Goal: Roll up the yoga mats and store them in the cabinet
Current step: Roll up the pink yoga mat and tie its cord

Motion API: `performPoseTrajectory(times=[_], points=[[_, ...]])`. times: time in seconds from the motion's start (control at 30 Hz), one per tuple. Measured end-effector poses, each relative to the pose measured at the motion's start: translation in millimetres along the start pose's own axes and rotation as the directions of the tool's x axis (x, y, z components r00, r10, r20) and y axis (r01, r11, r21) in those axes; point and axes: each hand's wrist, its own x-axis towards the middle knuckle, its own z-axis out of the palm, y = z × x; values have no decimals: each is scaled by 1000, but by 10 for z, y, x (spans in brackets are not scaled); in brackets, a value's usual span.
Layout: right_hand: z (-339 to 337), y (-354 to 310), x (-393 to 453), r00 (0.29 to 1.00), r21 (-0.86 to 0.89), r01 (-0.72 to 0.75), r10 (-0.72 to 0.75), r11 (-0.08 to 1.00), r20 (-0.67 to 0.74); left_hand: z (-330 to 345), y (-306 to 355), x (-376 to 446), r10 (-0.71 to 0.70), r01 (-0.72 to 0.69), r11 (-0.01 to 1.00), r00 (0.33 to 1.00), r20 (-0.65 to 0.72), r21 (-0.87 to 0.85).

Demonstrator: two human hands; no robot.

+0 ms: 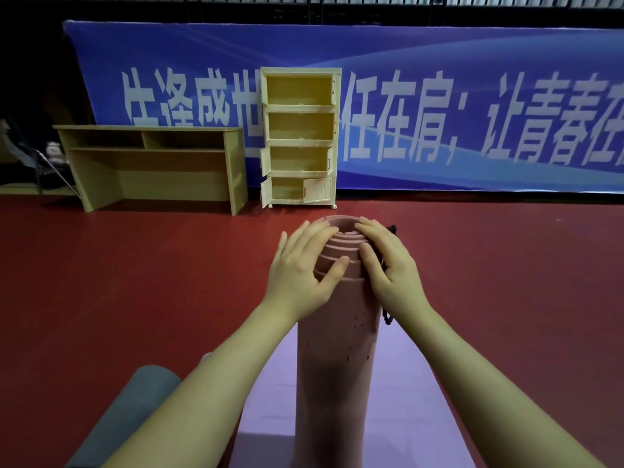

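pink mat [334, 359]: rolled into a tube and standing on end in front of me, its layers stepping up unevenly like a telescope at the top; dark specks on its side; a black cord [388, 319] hangs along its right edge.
purple mat [401, 393]: spread flat on the red floor, under the pink roll.
grey mat [135, 407]: rolled, lying on the floor at my lower left.
cabinet [300, 138]: pale yellow, four stacked compartments, the doors open, bottom right door shut; upright against the banner, well beyond the mats.
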Motion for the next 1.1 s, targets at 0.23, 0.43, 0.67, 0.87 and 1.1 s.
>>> performPoseTrajectory(times=[0.23, 0.43, 0.67, 0.87, 1.1], points=[[107, 6, -127, 997, -156, 34, -44, 987, -58, -40, 11, -71, -53, 52, 998, 998, -17, -31], [60, -173, -300, 979, 199, -196, 178, 960, 103, -88, 149, -244, -284, 316, 901, 948, 145, -296], [-118, -165, -632, 919, 267, -393, 383, 880, 91, -56, 161, -358, -285, 314, 876, 949, 133, -365], [-19, -149, -632, 858, 378, -512, 482, 772, 178, 42, 58, -369, -336, 379, 837, 925, 175, -395], [168, -116, -407, 889, 463, -443, 443, 767, 116, -9, -16, -191, -336, 296, 821, 942, 5, -488]])
